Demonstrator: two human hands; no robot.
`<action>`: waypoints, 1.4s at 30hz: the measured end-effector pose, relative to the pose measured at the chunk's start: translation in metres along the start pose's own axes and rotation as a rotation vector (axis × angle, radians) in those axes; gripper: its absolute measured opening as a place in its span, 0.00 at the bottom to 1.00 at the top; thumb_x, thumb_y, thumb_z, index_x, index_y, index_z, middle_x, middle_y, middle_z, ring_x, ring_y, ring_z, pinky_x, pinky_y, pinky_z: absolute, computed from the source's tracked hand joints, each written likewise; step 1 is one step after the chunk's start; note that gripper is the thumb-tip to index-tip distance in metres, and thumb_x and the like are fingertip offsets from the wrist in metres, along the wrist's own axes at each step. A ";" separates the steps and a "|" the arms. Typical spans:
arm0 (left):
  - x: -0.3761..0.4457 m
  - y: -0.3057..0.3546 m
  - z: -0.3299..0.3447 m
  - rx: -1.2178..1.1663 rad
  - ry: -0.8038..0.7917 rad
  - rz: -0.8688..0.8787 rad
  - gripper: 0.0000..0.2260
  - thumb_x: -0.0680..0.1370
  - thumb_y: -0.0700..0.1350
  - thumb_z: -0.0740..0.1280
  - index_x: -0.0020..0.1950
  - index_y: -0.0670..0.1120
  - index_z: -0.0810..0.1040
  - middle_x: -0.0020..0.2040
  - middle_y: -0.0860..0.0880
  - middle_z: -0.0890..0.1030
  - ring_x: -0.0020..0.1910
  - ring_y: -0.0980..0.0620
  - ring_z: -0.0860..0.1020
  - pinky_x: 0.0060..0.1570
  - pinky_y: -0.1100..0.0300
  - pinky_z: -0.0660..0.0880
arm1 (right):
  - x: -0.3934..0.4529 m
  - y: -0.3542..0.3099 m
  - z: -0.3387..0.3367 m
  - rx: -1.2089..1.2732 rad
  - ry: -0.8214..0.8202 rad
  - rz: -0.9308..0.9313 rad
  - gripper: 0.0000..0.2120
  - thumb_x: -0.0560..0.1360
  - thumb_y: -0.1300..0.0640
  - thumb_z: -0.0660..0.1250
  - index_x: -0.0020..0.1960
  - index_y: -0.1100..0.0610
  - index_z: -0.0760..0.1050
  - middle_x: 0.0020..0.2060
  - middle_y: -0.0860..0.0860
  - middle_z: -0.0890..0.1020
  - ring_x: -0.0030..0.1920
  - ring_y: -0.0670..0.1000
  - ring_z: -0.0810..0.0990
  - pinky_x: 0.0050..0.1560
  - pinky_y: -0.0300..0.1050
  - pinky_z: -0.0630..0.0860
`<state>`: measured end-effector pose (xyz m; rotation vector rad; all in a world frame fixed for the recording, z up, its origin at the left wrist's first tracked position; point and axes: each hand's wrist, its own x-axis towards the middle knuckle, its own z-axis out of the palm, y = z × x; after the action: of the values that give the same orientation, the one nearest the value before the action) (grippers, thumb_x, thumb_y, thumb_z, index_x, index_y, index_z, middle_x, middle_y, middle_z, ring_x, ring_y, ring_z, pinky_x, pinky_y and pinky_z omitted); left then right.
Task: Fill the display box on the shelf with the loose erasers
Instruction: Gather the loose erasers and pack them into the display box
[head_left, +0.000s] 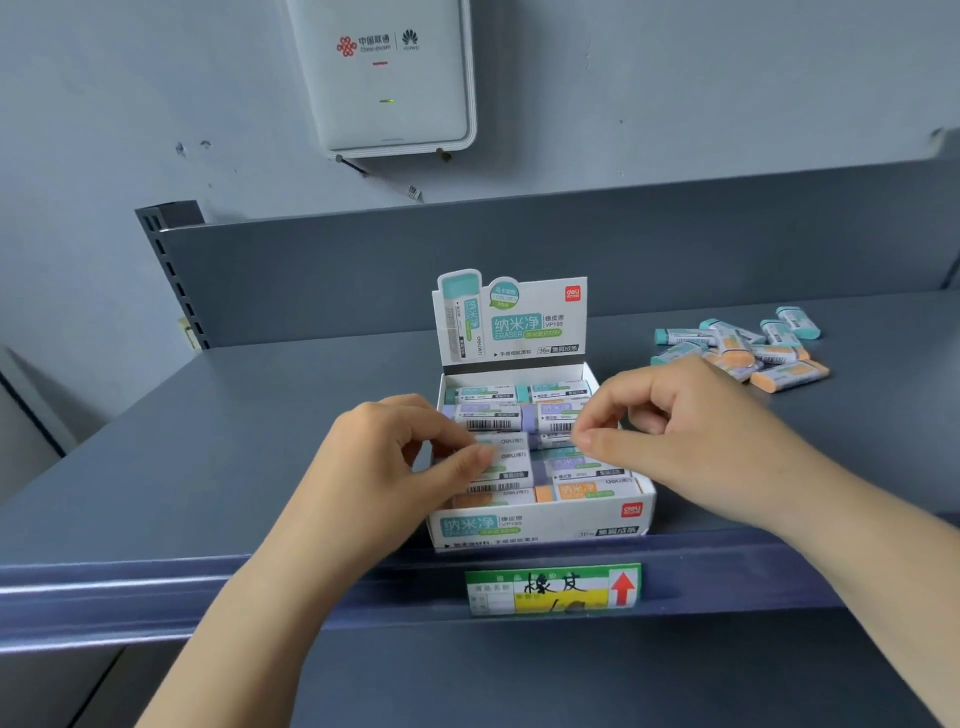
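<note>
Cardboard box (540, 522) sits at front edge of grey metal shelf (260, 415), printed back flap upright. Inside, sleeved rectangular erasers (488, 415) lie flat in 2 columns, long axes left-right. Left hand (400, 467) fingers curled, thumb and forefinger pinching an eraser in left column. Right hand (691, 441) fingers curled, fingertips on right column; grip unclear. Loose pile (743, 348) of teal and orange erasers lies jumbled on shelf to the right, apart from box. Price tag (553, 590) below.

A stationery shop: a grey metal shelf (260, 441) carries a handwritten price tag (553, 590) at 6 o'clock (red arrow) below a retail display box (540, 525).
</note>
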<state>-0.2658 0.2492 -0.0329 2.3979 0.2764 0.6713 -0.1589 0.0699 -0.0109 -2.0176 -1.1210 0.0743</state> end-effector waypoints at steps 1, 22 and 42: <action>0.001 -0.001 -0.001 -0.003 -0.008 0.006 0.05 0.69 0.51 0.71 0.32 0.56 0.81 0.38 0.58 0.79 0.28 0.58 0.68 0.27 0.71 0.64 | -0.001 0.000 0.000 -0.004 0.005 0.005 0.08 0.71 0.56 0.69 0.34 0.47 0.78 0.16 0.35 0.70 0.22 0.42 0.66 0.23 0.27 0.62; 0.062 0.143 0.069 0.227 0.198 0.324 0.02 0.72 0.51 0.68 0.43 0.57 0.79 0.35 0.58 0.76 0.32 0.62 0.71 0.32 0.62 0.65 | -0.016 0.082 -0.137 -0.149 0.191 0.036 0.06 0.71 0.59 0.69 0.36 0.51 0.79 0.16 0.36 0.71 0.23 0.39 0.70 0.25 0.29 0.63; 0.185 0.174 0.197 0.617 -0.521 0.027 0.11 0.71 0.47 0.70 0.53 0.52 0.79 0.51 0.56 0.80 0.49 0.53 0.77 0.48 0.56 0.75 | 0.077 0.215 -0.186 -0.435 -0.175 0.097 0.12 0.69 0.49 0.70 0.51 0.53 0.78 0.47 0.45 0.79 0.48 0.49 0.75 0.46 0.41 0.72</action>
<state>0.0002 0.0763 0.0160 3.0550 0.2508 -0.0727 0.1110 -0.0490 -0.0067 -2.4924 -1.2270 0.0612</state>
